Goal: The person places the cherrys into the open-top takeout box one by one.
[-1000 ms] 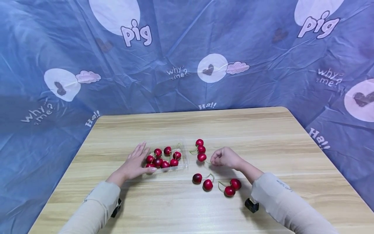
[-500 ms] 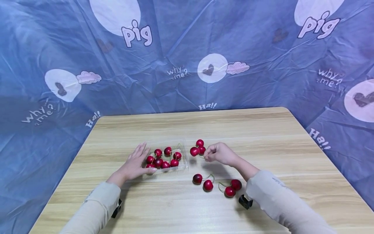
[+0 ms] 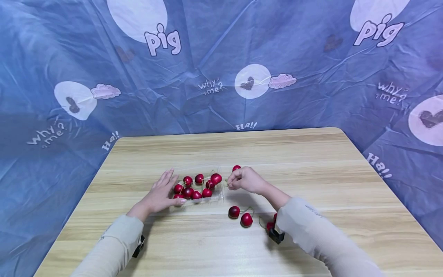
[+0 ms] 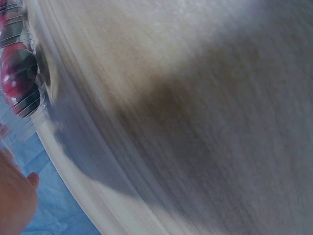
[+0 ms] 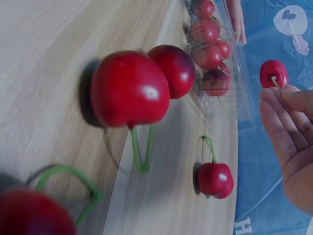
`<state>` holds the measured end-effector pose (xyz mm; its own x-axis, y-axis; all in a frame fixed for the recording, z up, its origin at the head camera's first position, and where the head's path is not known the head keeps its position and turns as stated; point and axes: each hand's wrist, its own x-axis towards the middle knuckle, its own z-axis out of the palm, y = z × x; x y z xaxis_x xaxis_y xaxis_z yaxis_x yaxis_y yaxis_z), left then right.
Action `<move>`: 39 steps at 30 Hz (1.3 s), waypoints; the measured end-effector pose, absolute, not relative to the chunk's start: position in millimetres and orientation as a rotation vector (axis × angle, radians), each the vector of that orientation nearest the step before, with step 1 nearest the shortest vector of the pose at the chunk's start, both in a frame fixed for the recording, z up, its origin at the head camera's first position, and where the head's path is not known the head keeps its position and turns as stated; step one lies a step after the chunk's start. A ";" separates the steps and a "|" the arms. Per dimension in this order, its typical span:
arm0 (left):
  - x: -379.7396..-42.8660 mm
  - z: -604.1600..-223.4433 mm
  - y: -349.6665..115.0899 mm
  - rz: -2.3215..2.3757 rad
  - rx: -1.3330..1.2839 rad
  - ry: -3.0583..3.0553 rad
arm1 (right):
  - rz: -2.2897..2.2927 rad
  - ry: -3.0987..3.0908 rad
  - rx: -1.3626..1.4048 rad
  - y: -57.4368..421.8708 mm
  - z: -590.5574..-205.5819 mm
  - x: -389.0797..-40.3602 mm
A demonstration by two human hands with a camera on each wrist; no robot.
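Blue printed cloth (image 3: pixel 207 46) rises at twelve o'clock behind a pale wooden table (image 3: pixel 194 246). On it, a clear container (image 3: pixel 222 192), seemingly light, could tip or slide if the left hand (image 3: pixel 157 198), spread with straight fingers at its nine o'clock, presses unevenly. At the container's three o'clock, the right hand (image 3: pixel 249 180) pinches a cherry (image 3: pixel 216 179) by its stem (image 5: pixel 275 82), and the cherry overlaps the container in the head view; so thin a stem may slip or snap, or the cherry might knock the container and roll away. That cherry looks round, glossy and bright red, its stem slender and green.
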<state>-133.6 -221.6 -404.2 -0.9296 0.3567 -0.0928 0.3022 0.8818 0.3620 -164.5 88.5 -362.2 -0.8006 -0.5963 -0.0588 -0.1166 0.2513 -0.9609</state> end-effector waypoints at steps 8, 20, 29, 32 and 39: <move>-133.3 -405.4 -222.7 0.523 0.512 2.899 | -1.506 2.132 -0.677 72.2 -349.7 -162.0; -134.2 -406.6 -223.7 0.533 0.510 2.892 | -1.445 2.153 -0.683 47.7 -378.9 -183.2; -135.5 -406.5 -224.2 0.528 0.514 2.891 | -1.191 2.339 -0.843 31.8 -381.3 -191.7; -136.2 -407.3 -224.3 0.525 0.519 2.890 | -1.113 2.373 -0.856 26.3 -382.0 -193.7; -136.0 -406.9 -224.5 0.525 0.522 2.889 | -1.059 2.346 -0.763 15.5 -381.1 -195.6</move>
